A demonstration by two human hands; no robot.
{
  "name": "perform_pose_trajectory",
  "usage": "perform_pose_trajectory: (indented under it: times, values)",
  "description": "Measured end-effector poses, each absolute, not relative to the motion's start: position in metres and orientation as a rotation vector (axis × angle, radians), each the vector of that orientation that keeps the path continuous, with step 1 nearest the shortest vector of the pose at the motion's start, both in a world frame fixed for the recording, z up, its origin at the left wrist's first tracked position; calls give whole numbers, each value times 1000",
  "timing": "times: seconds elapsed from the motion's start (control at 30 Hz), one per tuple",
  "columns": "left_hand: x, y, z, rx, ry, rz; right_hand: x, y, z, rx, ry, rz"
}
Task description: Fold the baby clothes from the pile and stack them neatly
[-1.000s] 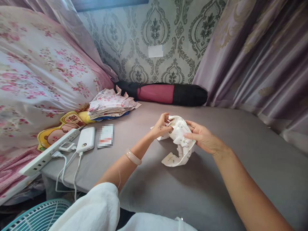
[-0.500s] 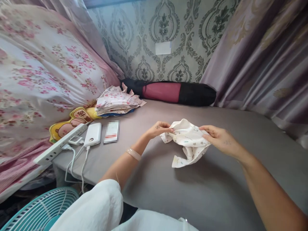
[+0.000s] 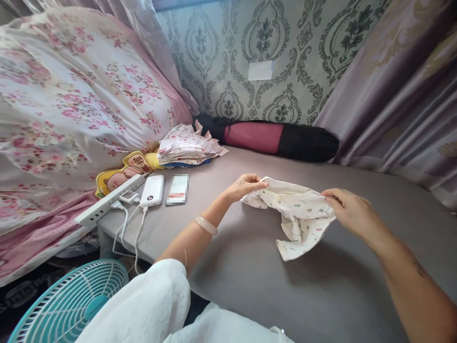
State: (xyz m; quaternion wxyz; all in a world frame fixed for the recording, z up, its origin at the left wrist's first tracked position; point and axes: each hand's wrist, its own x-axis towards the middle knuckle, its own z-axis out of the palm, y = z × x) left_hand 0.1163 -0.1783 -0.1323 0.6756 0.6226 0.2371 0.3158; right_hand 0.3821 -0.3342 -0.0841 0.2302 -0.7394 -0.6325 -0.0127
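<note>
A small white garment (image 3: 303, 206) with a scattered print of little coloured motifs hangs between my two hands, above the grey-covered bed (image 3: 228, 271). Its upper edge is stretched out, and a sleeve-like end droops toward the bed below. My left hand (image 3: 250, 186), with a pale bangle on the wrist, pinches the garment's left upper corner between thumb and fingers. On the other side my right hand (image 3: 352, 214) grips the right upper edge. Part of the cloth is folded under itself, so its full shape is hidden.
A pile of folded clothes (image 3: 191, 147) lies at the back left, beside a yellow cartoon cushion (image 3: 119, 178). Nearer are a power strip (image 3: 110, 200), a white power bank (image 3: 153, 190) with cables and a blurred-out card (image 3: 177, 189). A long black-and-maroon bag (image 3: 253, 137) lies along the wall. A teal fan (image 3: 74, 305) stands lower left.
My hands have spread farther apart, pulling the garment's upper edge wider. The view has shifted slightly left, so the surroundings sit farther right.
</note>
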Motion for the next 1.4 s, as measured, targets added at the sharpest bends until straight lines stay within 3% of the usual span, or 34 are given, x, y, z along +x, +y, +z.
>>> perform_pose_trajectory:
  times: [0.2, 0.43, 0.63, 0.83, 1.07, 1.27, 1.4]
  values:
    - [109, -185, -120, 1429, 406, 609, 378, -331, -82, -2150, -1496, -81]
    - [90, -188, -101, 1443, 284, 434, 359, -319, -75, -1874, -894, 569]
    - [69, -182, -103, 1472, 455, 591, 361, -328, -53, -1816, -912, 793]
    - [90, -187, -103, 1490, 629, 870, 368, -329, -49, -1901, -1054, 515]
    - [110, -189, -86, 1664, 643, 1125, 368, -332, -53, -1677, -1061, 352]
    - [104, -181, -33, 1928, 525, 1409, 364, -333, -23, -1493, -980, 192]
    - [96, -180, 3, 2004, 528, 1350, 367, -336, -3, -1518, -1121, 356]
